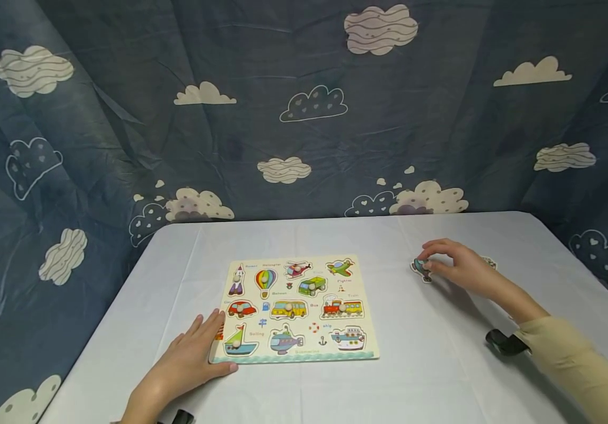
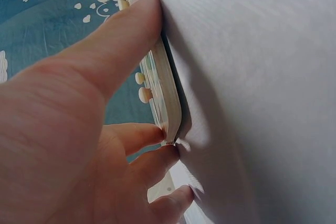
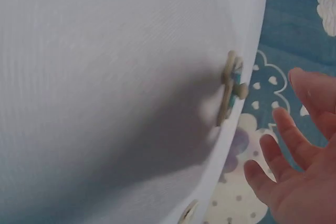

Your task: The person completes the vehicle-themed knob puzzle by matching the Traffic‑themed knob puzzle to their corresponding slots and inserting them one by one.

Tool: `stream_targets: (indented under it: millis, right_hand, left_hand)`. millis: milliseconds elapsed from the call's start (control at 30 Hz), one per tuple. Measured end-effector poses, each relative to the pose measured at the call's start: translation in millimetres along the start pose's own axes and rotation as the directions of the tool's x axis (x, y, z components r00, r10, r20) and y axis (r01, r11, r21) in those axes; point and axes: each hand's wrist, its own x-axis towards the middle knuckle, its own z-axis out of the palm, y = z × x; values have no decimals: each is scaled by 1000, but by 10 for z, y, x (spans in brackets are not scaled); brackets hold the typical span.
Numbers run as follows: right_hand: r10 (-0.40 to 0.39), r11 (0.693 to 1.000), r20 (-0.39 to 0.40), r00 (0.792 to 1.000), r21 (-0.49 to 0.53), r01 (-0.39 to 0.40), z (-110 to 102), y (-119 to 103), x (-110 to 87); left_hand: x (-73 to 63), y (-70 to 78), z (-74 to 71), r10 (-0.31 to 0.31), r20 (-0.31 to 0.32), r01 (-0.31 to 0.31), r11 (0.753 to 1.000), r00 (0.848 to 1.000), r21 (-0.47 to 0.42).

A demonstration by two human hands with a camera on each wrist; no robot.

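Observation:
A wooden peg puzzle board [image 1: 304, 306] with vehicle pictures lies on the white table. My left hand [image 1: 190, 356] rests at its front-left corner, fingers spread along the left edge and thumb on the front edge. Seen from the left wrist, the thumb [image 2: 131, 24] touches the side of the board [image 2: 168, 87]. Over to the right, my right hand [image 1: 460, 268] hovers beside a small blue-toned puzzle piece [image 1: 420, 269]. The right wrist view has that piece [image 3: 227, 93] on the cloth, knob facing up, with the fingers spread and apart from it.
Another loose piece [image 1: 489, 262] is partly hidden behind the right hand. Several knobbed vehicle pieces, such as the bus [image 1: 289, 309] and train [image 1: 342, 307], sit in the board. A dark cloud-patterned curtain [image 1: 304, 141] stands behind the table [image 1: 420, 365].

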Motion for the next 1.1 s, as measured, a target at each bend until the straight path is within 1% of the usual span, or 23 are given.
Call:
stream_targets:
  millis: [267, 433, 567, 867, 1100]
  right_hand:
    - [75, 997, 43, 996, -38, -74, 24, 129, 42]
    - [94, 994, 32, 995, -59, -92, 47, 217, 60]
    - [115, 991, 41, 993, -68, -112, 60, 244, 70]
    - [97, 991, 41, 994, -92, -93, 87, 237, 117]
    - [5, 995, 23, 1000, -99, -3, 119, 225, 111]
  left_hand:
    - [-12, 9, -6, -8, 7, 8, 1000, 1000, -4]
    - [-7, 15, -13, -5, 5, 5, 1000, 1000, -6]
    - [-14, 15, -17, -8, 9, 8, 1000, 1000, -9]
    - [-22, 8, -14, -7, 5, 7, 1000, 1000, -10]
    - [-13, 10, -12, -5, 2, 5, 1000, 1000, -15]
